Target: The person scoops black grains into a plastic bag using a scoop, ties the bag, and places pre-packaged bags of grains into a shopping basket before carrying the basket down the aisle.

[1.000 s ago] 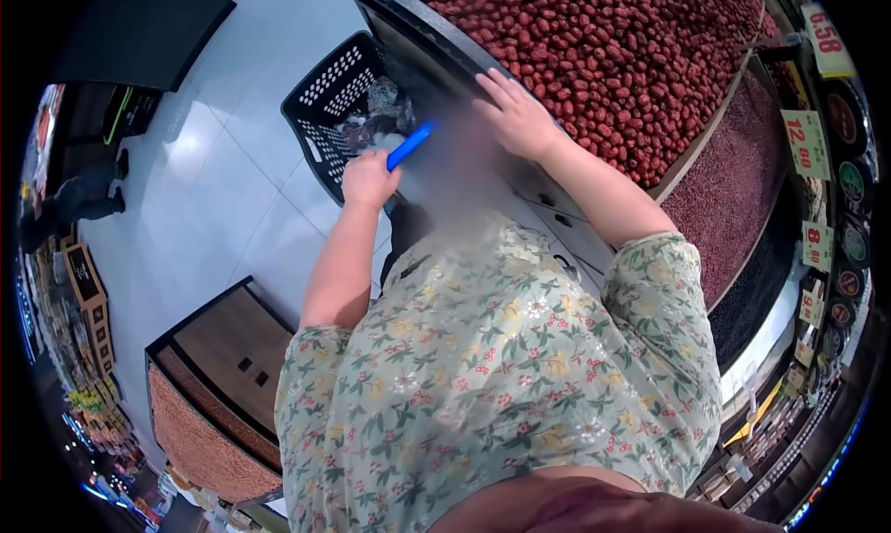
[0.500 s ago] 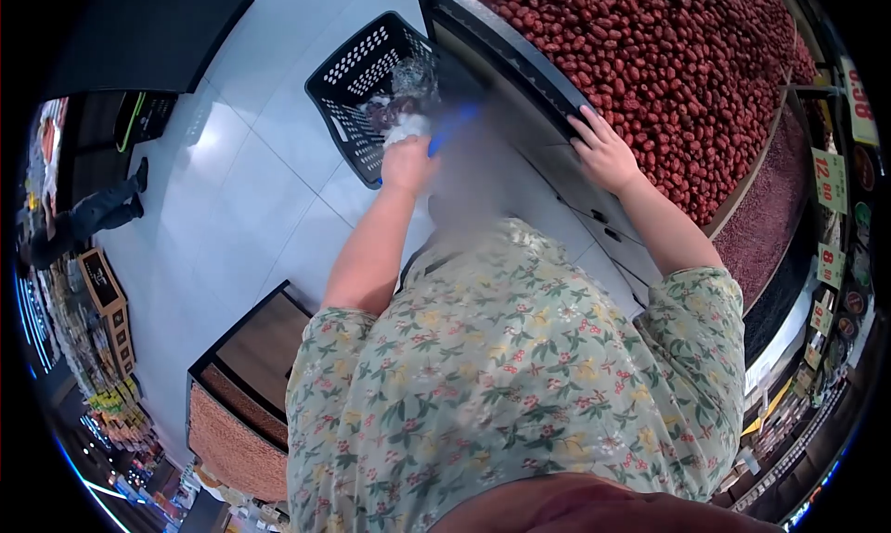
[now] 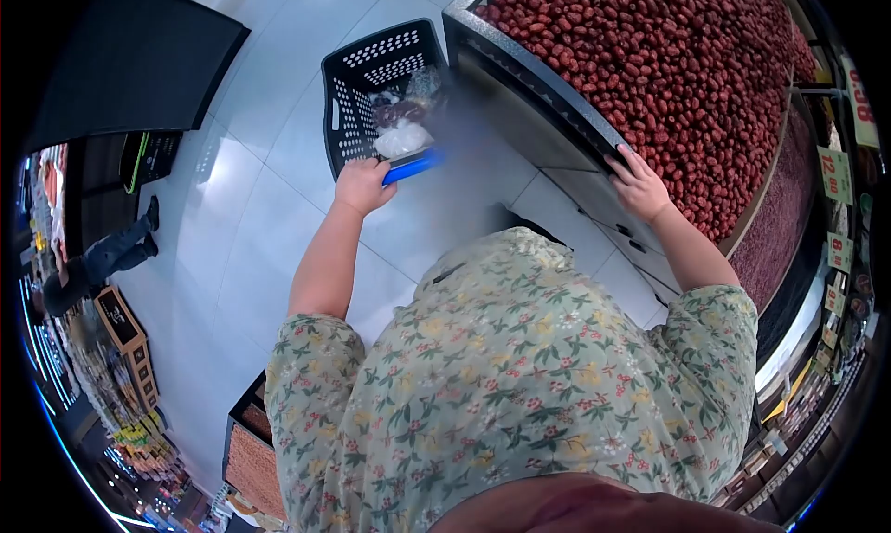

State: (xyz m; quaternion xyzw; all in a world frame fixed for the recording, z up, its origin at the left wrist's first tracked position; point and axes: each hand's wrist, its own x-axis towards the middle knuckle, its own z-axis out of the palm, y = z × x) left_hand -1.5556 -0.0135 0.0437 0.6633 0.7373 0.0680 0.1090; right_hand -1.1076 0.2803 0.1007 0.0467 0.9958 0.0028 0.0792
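Observation:
My left hand (image 3: 365, 186) is closed round the blue handle (image 3: 413, 166) at the near side of a black perforated shopping basket (image 3: 336, 115). Inside the basket lie a white bag (image 3: 404, 139) and dark red and clear bagged items. On the right, my right hand (image 3: 640, 185) rests on the edge of the large bin (image 3: 557, 86), with its fingers over the rim beside the red dates (image 3: 640, 60). Nothing shows in that hand. A blurred patch hides the area right of the basket.
A person (image 3: 107, 250) in dark clothes stands at the left shelves. A black display (image 3: 139, 60) fills the upper left. Another bin (image 3: 252, 459) of small tan goods is at the lower left. Price tags (image 3: 833, 176) line the right side.
The bins have shifted in view. My right hand has come down onto the bin's edge and slid along it. My left hand stays at the blue handle; the basket now sits further right in view.

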